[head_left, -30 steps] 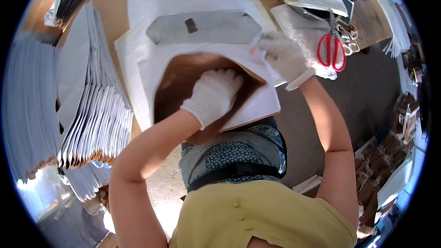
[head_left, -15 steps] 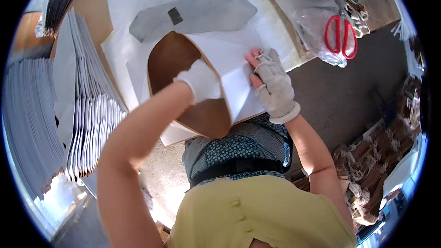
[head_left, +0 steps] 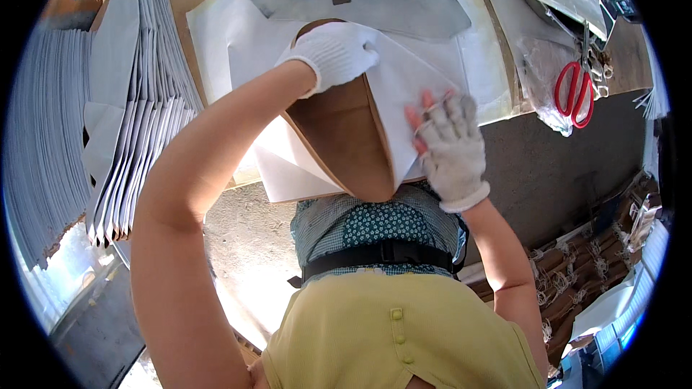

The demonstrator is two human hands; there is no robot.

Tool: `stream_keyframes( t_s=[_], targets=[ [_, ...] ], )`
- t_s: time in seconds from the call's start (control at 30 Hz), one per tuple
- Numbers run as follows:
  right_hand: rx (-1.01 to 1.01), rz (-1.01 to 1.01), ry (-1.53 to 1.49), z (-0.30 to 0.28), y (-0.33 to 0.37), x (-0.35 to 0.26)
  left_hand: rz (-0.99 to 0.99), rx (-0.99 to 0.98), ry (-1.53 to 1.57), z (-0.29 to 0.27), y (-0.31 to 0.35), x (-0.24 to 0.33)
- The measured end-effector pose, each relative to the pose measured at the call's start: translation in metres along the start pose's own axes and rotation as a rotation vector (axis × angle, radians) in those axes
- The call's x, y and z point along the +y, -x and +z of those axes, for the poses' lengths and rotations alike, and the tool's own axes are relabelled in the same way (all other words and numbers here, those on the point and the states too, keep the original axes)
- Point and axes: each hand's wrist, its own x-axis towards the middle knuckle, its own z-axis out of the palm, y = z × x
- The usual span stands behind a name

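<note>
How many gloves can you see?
2. One white knitted glove is on the left hand, over the open, brown-lined white paper bag; one off-white knitted glove, bare fingertips showing, is on the right hand, right of the bag's opening. More may be hidden.

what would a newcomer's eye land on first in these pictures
Probably the open paper bag, white outside and brown inside, at the centre, with the gloved left hand at the upper part of its opening and the gloved right hand at its right side. Next, the red-handled scissors stand out at the upper right, and the tall stacks of folded white paper fill the left.
</note>
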Motion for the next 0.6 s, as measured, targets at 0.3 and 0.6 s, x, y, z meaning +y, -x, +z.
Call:
stream_keyframes(
  t_s=[0.3,0.6],
  targets=[
    [-0.068,-0.116,-0.134,0.002,-0.011,0.002,-0.063,0.041,-0.092,0.005,-0.001,0.007],
    [-0.168,-0.379,-0.135,0.016,-0.018,-0.005,-0.101,0.05,-0.06,0.005,0.004,0.007]
  ],
)
